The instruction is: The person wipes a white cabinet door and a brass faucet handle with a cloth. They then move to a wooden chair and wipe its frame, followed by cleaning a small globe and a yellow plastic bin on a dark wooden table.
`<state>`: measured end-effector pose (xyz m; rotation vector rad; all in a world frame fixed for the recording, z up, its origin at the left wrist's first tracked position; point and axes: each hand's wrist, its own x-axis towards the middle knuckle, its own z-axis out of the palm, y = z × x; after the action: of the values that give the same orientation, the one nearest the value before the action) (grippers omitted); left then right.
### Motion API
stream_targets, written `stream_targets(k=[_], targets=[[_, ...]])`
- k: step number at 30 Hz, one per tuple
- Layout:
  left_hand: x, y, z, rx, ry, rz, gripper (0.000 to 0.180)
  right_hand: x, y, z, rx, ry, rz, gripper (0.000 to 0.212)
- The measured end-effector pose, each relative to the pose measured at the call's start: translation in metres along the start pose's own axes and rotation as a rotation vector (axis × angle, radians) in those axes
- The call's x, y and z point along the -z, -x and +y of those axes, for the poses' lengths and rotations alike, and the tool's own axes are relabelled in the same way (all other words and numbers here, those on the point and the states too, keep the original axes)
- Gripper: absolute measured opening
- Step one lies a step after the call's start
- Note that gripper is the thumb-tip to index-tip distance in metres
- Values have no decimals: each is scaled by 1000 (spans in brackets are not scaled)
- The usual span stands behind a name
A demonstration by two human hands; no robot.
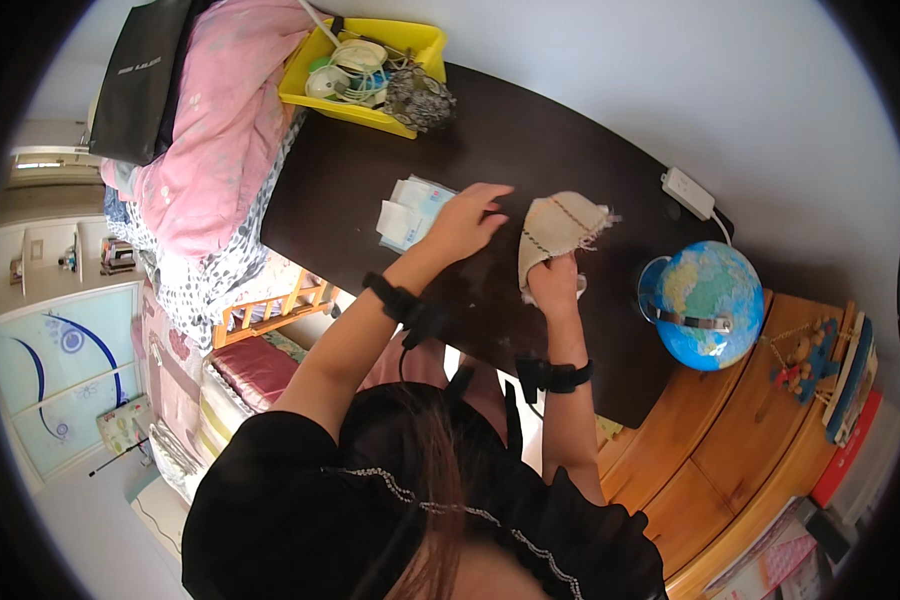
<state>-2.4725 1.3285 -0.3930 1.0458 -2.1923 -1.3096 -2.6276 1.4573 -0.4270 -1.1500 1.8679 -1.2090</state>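
Observation:
On the dark brown table (pixel 350 195), my right hand (pixel 554 286) grips the near edge of a beige cloth (pixel 560 225). The cloth has dark stripes and a frayed fringe at its right end, and its upper part lies spread out beyond my fingers. My left hand (pixel 465 222) is to the left of the cloth, apart from it, its fingers stretched out with nothing in them. Close to my left wrist lies a light blue and white packet (pixel 425 208) with white paper (pixel 395 221) at its left side. The right fingertips are partly hidden by the cloth.
A yellow bin (pixel 370 115) of cables and odds and ends stands at the far left. To the right are a globe (pixel 710 300), a white power strip (pixel 688 192) by the wall, and a wooden cabinet (pixel 740 430). Pink bedding (pixel 220 130) is piled left of the table.

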Motion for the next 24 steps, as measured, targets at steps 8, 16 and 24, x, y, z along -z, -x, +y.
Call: stream_targets(k=[8,16,24], targets=[[20,55,-70,27,-501,26,47,-56,11,-15,22,635,-127,64],[33,53,-110,55,-566,38,56,-75,-5,21,142,912,-186,56],[76,56,-122,-17,-334,-45,63,-150,-102,5,339,788,-236,62]])
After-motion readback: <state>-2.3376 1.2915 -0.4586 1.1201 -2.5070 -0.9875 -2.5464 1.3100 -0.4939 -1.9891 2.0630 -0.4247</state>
